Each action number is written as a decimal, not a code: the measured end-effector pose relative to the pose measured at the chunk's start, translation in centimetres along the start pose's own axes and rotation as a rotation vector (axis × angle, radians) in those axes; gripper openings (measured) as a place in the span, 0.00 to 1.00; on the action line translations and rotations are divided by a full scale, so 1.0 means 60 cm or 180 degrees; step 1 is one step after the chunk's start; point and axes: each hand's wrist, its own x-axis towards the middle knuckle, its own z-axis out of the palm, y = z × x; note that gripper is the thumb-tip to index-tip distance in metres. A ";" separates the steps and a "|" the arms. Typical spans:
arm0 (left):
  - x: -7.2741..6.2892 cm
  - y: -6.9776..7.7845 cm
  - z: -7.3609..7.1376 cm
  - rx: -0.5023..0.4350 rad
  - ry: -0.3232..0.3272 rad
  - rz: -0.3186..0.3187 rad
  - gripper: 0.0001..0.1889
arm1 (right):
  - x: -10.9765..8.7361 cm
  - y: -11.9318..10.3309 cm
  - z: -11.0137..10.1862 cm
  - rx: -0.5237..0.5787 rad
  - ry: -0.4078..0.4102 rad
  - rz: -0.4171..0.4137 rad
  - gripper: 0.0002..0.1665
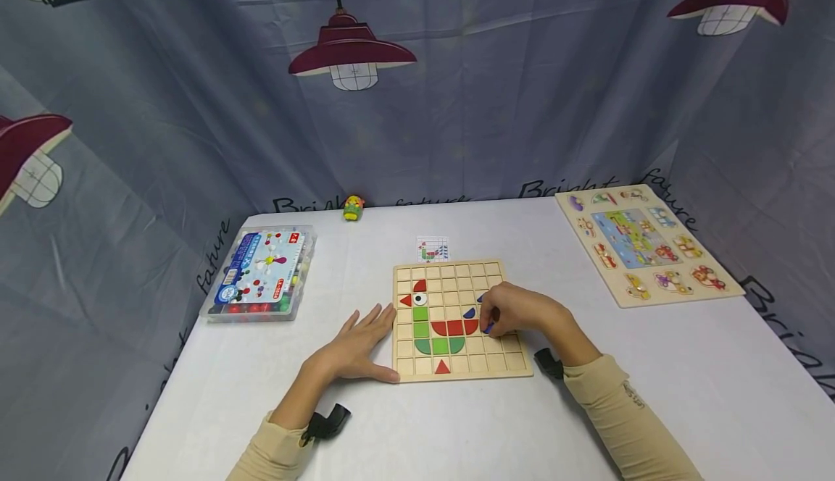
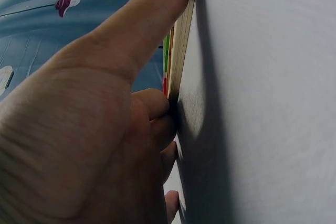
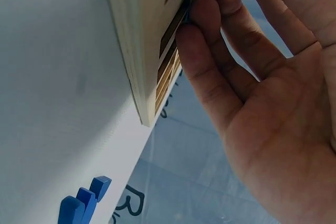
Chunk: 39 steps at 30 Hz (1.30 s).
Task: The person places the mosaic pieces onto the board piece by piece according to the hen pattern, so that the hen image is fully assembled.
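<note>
A square wooden grid board (image 1: 492, 374) lies on the white table. Red, green and blue pieces in its cells form a bird-like figure with a round eye piece (image 1: 420, 298). My left hand (image 1: 355, 347) is spread along the board's left edge, its fingers extended and the thumb at the lower left corner. Over the right part of the board, my right hand (image 1: 518, 311) pinches a small blue piece (image 1: 488, 329), mostly covered by the fingertips. A blue half-round piece (image 1: 470, 313) sits in a cell just left of those fingers. Behind the board lies a small picture card (image 1: 433, 249).
A clear plastic box (image 1: 261, 271) of coloured balls stands at the left. A small toy figure (image 1: 353, 208) is at the back edge, and a wooden picture puzzle (image 1: 603, 282) lies at the right. Blue pieces (image 3: 84, 198) rest on the table beyond the board.
</note>
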 end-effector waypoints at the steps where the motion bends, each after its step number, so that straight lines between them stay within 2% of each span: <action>1: 0.000 0.000 0.000 0.0000 -0.0001 0.0003 0.62 | 0.000 0.001 0.000 -0.0004 -0.0002 -0.0006 0.09; 9: 0.002 0.003 -0.001 -0.0001 -0.0009 -0.0012 0.62 | -0.003 0.000 -0.002 -0.0058 0.0004 -0.0082 0.09; 12: 0.002 0.004 -0.001 0.0011 -0.0015 -0.0017 0.61 | -0.005 0.000 -0.008 0.0025 0.0023 -0.0131 0.09; 17: 0.002 0.005 -0.003 0.0016 -0.0018 -0.0023 0.61 | -0.019 0.010 -0.030 0.0208 0.0200 -0.0124 0.08; 29: 0.000 0.002 -0.004 0.0003 -0.0011 -0.0014 0.61 | -0.062 0.058 -0.084 0.0399 0.0648 0.0075 0.07; 39: -0.001 0.006 -0.002 -0.0008 -0.0032 -0.0030 0.61 | -0.069 0.102 -0.084 0.0472 0.0696 0.0453 0.10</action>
